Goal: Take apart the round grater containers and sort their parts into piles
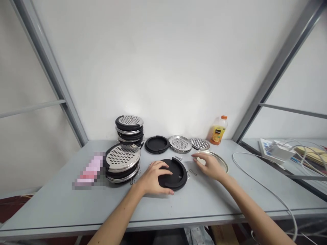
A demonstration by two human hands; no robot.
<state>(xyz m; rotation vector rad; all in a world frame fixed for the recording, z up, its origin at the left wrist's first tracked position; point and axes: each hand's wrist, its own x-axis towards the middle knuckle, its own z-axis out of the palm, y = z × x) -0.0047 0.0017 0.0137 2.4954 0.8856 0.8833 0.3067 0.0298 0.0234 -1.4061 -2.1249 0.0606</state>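
My left hand [155, 178] rests with fingers spread over the left side of a round black tray [183, 178], which has a raised rim with a gap and a small hole. My right hand [208, 165] hovers at the left part of a shallow round metal lid [221, 161], thumb and fingers apart; its palm hides some of the lid. Between the two hands lie small metal wire clips [192, 172]. Another wire clip [179, 158] is just behind the black tray.
Stacks of grater discs in black holders [123, 156] stand at left. Behind are a second black tray [157, 144], perforated metal discs [180, 144] and an orange juice bottle [219, 131]. A white cable [258, 180] runs along the right side, near a power strip [272, 151].
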